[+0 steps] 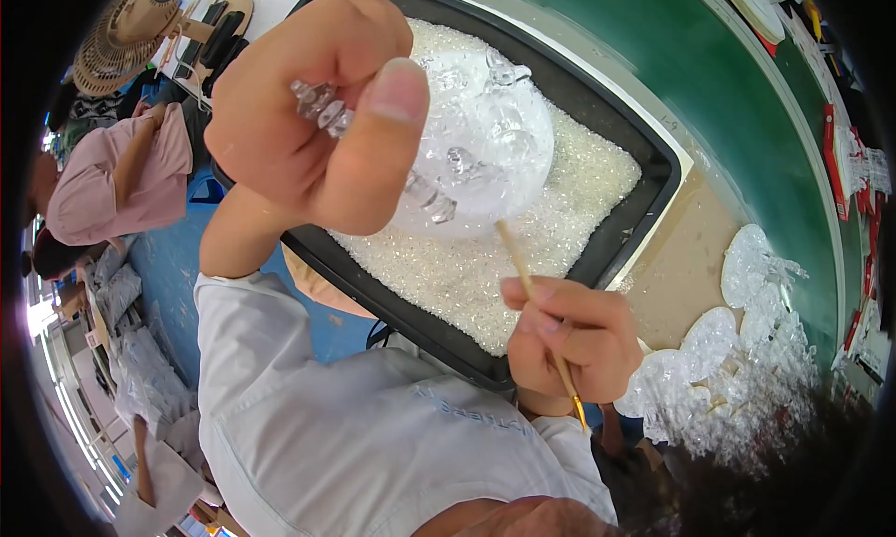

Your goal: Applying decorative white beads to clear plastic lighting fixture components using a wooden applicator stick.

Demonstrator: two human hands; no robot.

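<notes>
My left hand (317, 117) is closed in a fist around a clear faceted stem (331, 117), whose beaded end shows between thumb and fingers. Just beyond the fist is a round white disc (518, 178) with several clear, crystal-like pieces on it; whether the stem joins the disc is hidden by my hand. My right hand (574, 341) pinches a thin paintbrush (563, 369) with a wooden handle. The brush's metal collar points down toward me, and its handle end lies at the disc's lower edge. Below the disc, a black tray (667, 168) holds pale glittering granules (597, 164).
Finished-looking clear ornaments (728, 378) are heaped at the right on a brown board (677, 285). A green work surface (709, 80) runs along the far side. At the left stand a fan (121, 33) and a person in pink (126, 178).
</notes>
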